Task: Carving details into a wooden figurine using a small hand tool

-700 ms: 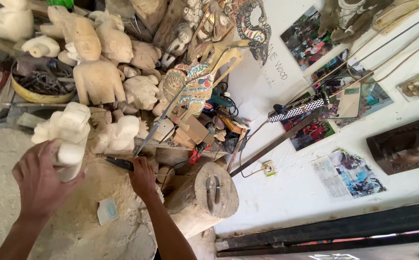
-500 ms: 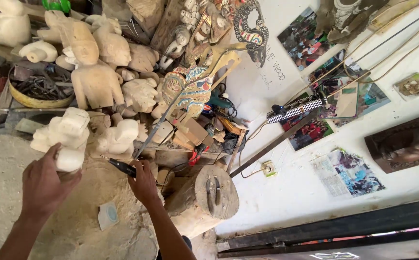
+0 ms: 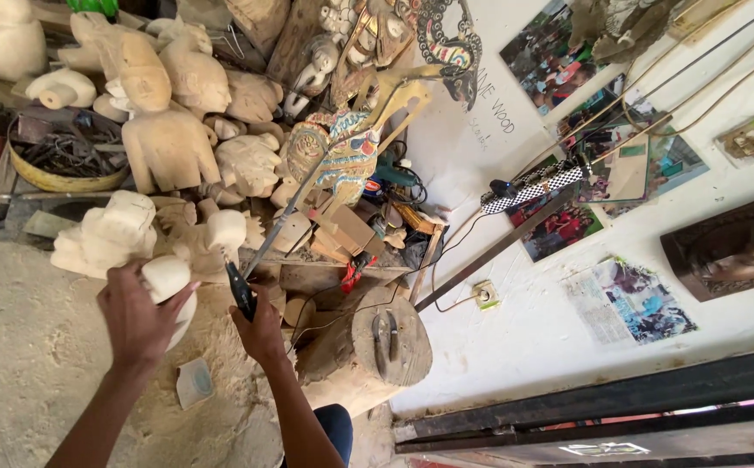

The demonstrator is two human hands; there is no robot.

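Change since earlier frames: left hand [image 3: 138,322] shifted rightward and upward along the pale wooden carving [image 3: 121,238]; right hand [image 3: 260,334] in much the same place beside the log stump [image 3: 377,342]; view nearer the work.
Left hand fingers: clenched round the lower rounded end of the pale wooden carving, thumb side toward the tool.
Right hand fingers: clenched on the black handle of a long-shafted tool [image 3: 268,243]; metal shaft slanting up and right, over the carving pile.
Carving in hand, look: unpainted, cream-white, blocky rough-cut upper mass with a smooth rounded knob at the lower end; figure not identifiable.
Carving in hand, place: above the sawdust-covered floor [image 3: 21,347], just left of the tool handle, below the large headless-looking torso carving [image 3: 169,152].
Count, hands: two, both the person's own.
Count, tools held: one.
Count, unfinished pale carvings in the pile behind: at least eight; exact number not determinable, pieces overlapping.
Count, painted figures: one multicoloured puppet-like figure [image 3: 342,160] among the pile.
Count, bowls: one yellow-rimmed basin [image 3: 65,178] of dark metal tools, upper left.
Count, stumps: one, with two dark slots in its top face.
Count, small flat pale block on the floor: one [image 3: 195,381], near the left forearm.
Wall: white, several photographs [image 3: 633,299] fixed to it, one socket [image 3: 485,295].
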